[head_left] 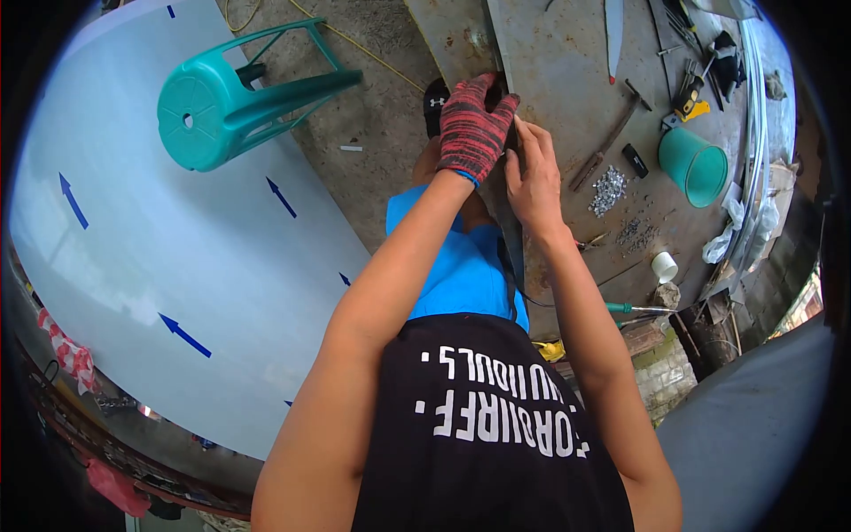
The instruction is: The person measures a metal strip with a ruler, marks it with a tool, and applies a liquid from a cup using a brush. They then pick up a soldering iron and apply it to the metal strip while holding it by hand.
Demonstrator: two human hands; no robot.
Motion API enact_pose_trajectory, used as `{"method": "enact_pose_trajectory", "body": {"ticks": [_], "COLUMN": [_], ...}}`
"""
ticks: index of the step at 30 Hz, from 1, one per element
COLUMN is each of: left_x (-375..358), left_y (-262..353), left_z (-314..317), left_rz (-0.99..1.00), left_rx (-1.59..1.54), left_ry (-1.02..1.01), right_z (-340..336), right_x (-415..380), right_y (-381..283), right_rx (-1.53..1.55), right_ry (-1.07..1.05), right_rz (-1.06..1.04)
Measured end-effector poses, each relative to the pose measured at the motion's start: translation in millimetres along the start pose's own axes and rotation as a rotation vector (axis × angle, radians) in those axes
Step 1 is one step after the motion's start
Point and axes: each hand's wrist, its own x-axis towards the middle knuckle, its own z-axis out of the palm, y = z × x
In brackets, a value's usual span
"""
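My left hand (476, 129), in a red and black knit glove, is curled at the edge of the metal sheet (567, 53). Its fingers close round something dark whose shape is hidden. Close beside it on the right, my bare right hand (534, 182) rests along the same edge, thumb and fingers apart. A narrow dark strip runs along this edge between the hands and down past my right wrist. To the right lie a hammer (612, 137), a black block (635, 160), a pile of silvery bits (608, 191) and a pile of darker bits (636, 235).
Farther right are a green bucket (694, 167), a white cup (664, 267), a yellow tape measure (696, 110) and long metal strips (761, 133). A green-handled screwdriver (631, 308) lies nearer me. At left, a green stool (208, 115) lies over a pale sheet with blue arrows (177, 257).
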Motion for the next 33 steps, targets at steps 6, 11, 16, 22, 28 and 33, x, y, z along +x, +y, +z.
{"method": "enact_pose_trajectory", "body": {"ticks": [6, 11, 16, 22, 28, 33], "left_x": [0.0, -1.9, -5.7, -5.2, -0.2, -0.3], "left_y": [3.8, 4.3, 13.5, 12.1, 4.8, 5.0], "left_z": [-2.3, 0.1, 2.3, -1.0, -5.5, -4.7], "left_rz": [-0.024, 0.020, 0.035, 0.101, 0.178, 0.155], "left_rx": [-0.036, 0.052, 0.131, 0.142, 0.254, 0.225], "left_ry": [-0.005, 0.041, 0.084, 0.156, 0.091, 0.074], "right_z": [-0.1, -5.6, -18.8, -26.1, -21.8, -16.5], "right_x": [2.5, 7.5, 25.1, 55.0, 62.0, 57.2], "right_y": [-0.9, 4.3, 14.1, 16.4, 31.0, 33.6], "right_rx": [-0.013, 0.067, -0.048, -0.291, -0.394, -0.447], "right_ry": [0.015, -0.002, 0.032, -0.003, -0.089, -0.071], "right_rz": [-0.007, 0.030, -0.095, -0.315, -0.424, -0.436]}}
